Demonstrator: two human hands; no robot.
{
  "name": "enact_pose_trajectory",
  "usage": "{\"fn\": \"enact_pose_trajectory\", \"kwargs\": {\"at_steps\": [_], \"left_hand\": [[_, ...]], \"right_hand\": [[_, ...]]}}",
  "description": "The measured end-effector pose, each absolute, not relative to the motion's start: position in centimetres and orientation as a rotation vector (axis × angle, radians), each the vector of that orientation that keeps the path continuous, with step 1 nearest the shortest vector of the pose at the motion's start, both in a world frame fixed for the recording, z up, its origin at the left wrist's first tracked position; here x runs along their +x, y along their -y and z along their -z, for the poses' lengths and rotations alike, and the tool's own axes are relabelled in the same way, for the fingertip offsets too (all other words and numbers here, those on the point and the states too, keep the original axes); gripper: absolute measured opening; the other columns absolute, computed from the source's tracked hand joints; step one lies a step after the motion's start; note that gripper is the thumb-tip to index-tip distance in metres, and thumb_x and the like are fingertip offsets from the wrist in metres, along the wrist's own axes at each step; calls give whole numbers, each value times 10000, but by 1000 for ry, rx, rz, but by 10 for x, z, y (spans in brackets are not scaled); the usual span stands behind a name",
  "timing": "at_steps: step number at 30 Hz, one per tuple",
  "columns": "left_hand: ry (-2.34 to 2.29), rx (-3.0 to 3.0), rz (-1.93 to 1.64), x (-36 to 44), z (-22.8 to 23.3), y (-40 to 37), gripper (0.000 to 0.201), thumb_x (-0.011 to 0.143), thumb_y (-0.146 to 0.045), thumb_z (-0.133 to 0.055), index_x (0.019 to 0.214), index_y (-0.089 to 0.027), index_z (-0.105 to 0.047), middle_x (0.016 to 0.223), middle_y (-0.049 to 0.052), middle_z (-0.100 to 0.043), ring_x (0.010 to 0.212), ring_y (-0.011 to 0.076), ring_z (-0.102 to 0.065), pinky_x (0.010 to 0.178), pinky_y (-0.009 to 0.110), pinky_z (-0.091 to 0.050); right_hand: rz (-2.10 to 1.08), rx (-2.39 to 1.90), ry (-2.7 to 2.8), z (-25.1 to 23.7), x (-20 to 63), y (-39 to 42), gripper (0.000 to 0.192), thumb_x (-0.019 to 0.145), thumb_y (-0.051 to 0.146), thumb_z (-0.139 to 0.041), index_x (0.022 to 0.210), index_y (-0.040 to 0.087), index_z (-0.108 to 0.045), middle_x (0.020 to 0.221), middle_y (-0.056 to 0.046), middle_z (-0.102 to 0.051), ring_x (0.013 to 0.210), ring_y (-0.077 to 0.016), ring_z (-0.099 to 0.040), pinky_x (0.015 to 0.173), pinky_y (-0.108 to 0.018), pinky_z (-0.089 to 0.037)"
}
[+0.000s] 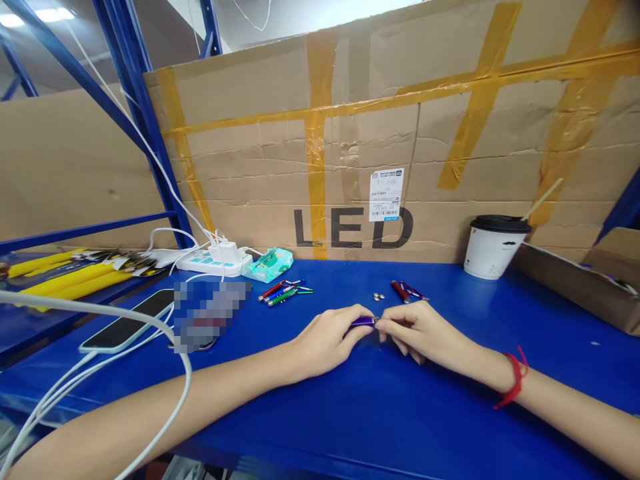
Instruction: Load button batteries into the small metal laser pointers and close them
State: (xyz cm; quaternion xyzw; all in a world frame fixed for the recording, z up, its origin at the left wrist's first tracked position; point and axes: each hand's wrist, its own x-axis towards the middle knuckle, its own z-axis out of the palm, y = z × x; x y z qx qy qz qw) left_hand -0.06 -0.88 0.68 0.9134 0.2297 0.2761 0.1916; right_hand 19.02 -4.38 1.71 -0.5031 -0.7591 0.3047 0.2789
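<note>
A small purple metal tube that looks like a mini flashlight (363,321) lies between the thumb and fingers of my left hand (330,337), just above the table. My right hand (420,330) is closed in a pinch at the tube's silvery right end; whatever its fingertips hold there is too small to make out. Just beyond my hands, several silver button cells (379,297) lie on the blue tabletop. To their right is a red mini flashlight (400,291) with a clip. Red, blue and green mini flashlights (283,293) with clips are grouped farther left.
White cables run from a power strip (215,261) across the left side, past a phone (127,321) and a blurred-out item. A green soft pack (270,265) sits beside the strip. At right stand a lidded paper cup (493,250) and an open carton (580,287). A large cardboard box (240,180) walls the back.
</note>
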Motion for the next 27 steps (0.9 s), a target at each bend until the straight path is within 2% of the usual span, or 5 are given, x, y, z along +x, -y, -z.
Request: {"fn": "enact_pose_trajectory", "kwargs": {"at_steps": [4, 8, 16, 22, 27], "left_hand": [[-721, 2493, -796, 0, -5, 7, 158, 904, -269, -402, 987, -207, -522, 893, 3, -615, 793, 140, -578, 657, 204, -410], [-821, 2417, -825, 1, -2, 5, 183, 884, -296, -417, 1013, -217, -519, 842, 0, -609, 726, 143, -563, 619, 212, -410], [-1005, 2295, -885, 1, -4, 3, 130, 826, -251, -452, 940, -211, -500, 757, -8, -580, 623, 137, -515, 582, 232, -381], [-1012, 2170, -852, 1, -5, 2, 175, 763, -118, -412, 903, -207, -468, 642, -31, -518, 587, 130, -495, 550, 217, -352], [-999, 2122, -862, 2, -6, 2, 200, 734, -93, -392, 882, -202, -471, 624, -37, -496, 589, 127, -479, 551, 215, -336]], "right_hand": [[-827, -1328, 1983, -17, 191, 41, 435, 842, 510, -407, 700, 134, -574, 460, 33, -471, 324, -55, -417, 345, -155, -333], [-580, -1330, 1872, -21, 200, 36, 417, 855, 511, -393, 787, 146, -585, 552, 16, -522, 380, -64, -454, 391, -172, -366], [30, -1484, 1659, -20, 240, 11, 329, 841, 322, -430, 1142, 199, -479, 916, -41, -604, 750, -154, -596, 627, -258, -475], [329, -1786, 1864, -18, 259, 1, 308, 840, 293, -389, 1056, 175, -575, 1076, -70, -591, 979, -221, -559, 821, -352, -442], [333, -2017, 1914, -24, 261, 4, 347, 824, 407, -420, 995, 199, -638, 1039, -46, -633, 942, -226, -586, 715, -310, -450]]}}
